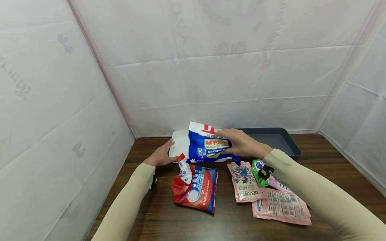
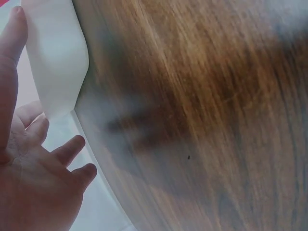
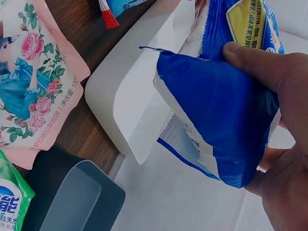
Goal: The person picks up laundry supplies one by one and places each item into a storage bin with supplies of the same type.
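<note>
My right hand (image 1: 241, 143) grips a blue-and-white detergent bag (image 1: 208, 147) by its right side, holding it tilted over a white plastic bin (image 1: 180, 142). Seen from the right wrist, the thumb presses the bag's (image 3: 211, 110) printed face and the other fingers lie behind it. The bag covers much of the bin in the head view. At the bin's left end is my left hand (image 1: 163, 154), its fingers spread. In the left wrist view this hand (image 2: 41, 178) reaches around the bin's corner (image 2: 60, 57), with fingertips at its edge.
In front lie a red-and-blue bag (image 1: 199, 189) and a white-and-red tube (image 1: 184, 169). Pink pouches (image 1: 245, 182) (image 1: 280, 206), a green pack (image 1: 259, 172) and a pink tube (image 1: 278, 184) lie at right. A dark grey tray (image 1: 275, 142) stands behind, near the fabric wall (image 1: 211, 83).
</note>
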`<action>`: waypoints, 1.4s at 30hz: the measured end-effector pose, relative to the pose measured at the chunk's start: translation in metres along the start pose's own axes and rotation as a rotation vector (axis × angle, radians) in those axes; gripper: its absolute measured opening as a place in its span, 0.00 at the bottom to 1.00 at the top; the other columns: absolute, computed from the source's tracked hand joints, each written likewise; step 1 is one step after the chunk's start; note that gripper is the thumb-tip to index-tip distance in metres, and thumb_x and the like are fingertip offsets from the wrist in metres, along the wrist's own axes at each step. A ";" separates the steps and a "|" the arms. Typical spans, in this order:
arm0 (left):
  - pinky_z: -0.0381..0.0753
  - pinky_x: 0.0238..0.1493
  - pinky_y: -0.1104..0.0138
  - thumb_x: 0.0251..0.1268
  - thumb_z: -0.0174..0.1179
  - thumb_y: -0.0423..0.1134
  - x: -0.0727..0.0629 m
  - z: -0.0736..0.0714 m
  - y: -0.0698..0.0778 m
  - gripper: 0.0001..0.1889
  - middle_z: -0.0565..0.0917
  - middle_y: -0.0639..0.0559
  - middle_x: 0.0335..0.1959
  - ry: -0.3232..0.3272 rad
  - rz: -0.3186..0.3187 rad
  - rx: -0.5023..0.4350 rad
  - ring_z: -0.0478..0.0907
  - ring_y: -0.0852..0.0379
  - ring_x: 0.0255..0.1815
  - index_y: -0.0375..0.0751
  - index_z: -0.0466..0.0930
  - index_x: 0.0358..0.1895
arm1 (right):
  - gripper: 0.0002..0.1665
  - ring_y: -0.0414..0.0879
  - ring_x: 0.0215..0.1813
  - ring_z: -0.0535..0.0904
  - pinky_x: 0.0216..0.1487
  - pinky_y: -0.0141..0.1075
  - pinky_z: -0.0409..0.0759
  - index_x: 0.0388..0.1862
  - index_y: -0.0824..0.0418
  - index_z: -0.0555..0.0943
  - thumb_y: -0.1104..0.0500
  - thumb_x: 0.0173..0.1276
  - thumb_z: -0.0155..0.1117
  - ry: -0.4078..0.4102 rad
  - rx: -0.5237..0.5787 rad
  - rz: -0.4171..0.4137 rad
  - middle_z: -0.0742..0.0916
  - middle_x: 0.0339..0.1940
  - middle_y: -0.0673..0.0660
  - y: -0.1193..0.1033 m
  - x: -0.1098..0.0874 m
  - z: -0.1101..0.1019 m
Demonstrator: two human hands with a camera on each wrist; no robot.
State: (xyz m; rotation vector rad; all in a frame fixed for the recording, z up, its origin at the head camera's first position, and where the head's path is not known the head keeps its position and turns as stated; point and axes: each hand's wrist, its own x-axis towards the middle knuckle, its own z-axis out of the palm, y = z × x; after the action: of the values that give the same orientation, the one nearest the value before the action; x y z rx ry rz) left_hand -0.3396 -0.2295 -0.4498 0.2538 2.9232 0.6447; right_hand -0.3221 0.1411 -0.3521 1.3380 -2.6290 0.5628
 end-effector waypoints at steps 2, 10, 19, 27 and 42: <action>0.60 0.74 0.39 0.68 0.67 0.52 -0.001 0.000 0.000 0.48 0.51 0.38 0.84 0.000 0.005 -0.010 0.54 0.34 0.81 0.38 0.50 0.83 | 0.39 0.55 0.62 0.80 0.62 0.56 0.79 0.69 0.50 0.76 0.54 0.60 0.81 -0.002 0.000 0.001 0.83 0.63 0.57 0.000 0.001 0.000; 0.60 0.75 0.41 0.67 0.67 0.52 -0.005 -0.003 0.003 0.51 0.50 0.37 0.84 0.007 0.022 -0.028 0.56 0.34 0.80 0.34 0.47 0.82 | 0.39 0.55 0.63 0.79 0.63 0.57 0.78 0.70 0.52 0.76 0.56 0.61 0.81 -0.014 -0.007 0.014 0.83 0.65 0.57 0.002 0.004 -0.001; 0.64 0.72 0.38 0.66 0.67 0.55 -0.009 -0.003 0.002 0.52 0.59 0.33 0.80 0.003 -0.005 -0.050 0.63 0.32 0.75 0.35 0.46 0.83 | 0.39 0.57 0.64 0.79 0.65 0.58 0.76 0.69 0.52 0.77 0.57 0.60 0.82 -0.020 -0.017 0.022 0.83 0.65 0.59 0.007 0.012 0.001; 0.65 0.72 0.39 0.67 0.67 0.56 -0.007 0.000 -0.002 0.52 0.61 0.33 0.79 -0.007 -0.029 -0.051 0.64 0.33 0.75 0.38 0.46 0.83 | 0.39 0.58 0.64 0.79 0.66 0.60 0.75 0.68 0.54 0.77 0.57 0.59 0.82 -0.030 -0.018 0.011 0.83 0.65 0.60 0.011 0.017 0.004; 0.62 0.74 0.38 0.67 0.65 0.59 -0.009 -0.002 -0.002 0.52 0.59 0.35 0.80 -0.013 -0.076 -0.051 0.60 0.34 0.78 0.38 0.46 0.83 | 0.38 0.58 0.66 0.78 0.68 0.60 0.73 0.68 0.53 0.77 0.57 0.59 0.82 -0.071 -0.026 0.029 0.82 0.66 0.60 0.019 0.030 0.013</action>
State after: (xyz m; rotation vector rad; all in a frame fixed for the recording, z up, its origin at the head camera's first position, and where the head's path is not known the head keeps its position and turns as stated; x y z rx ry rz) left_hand -0.3316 -0.2343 -0.4477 0.1401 2.8834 0.7023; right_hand -0.3553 0.1237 -0.3601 1.3386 -2.7070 0.4919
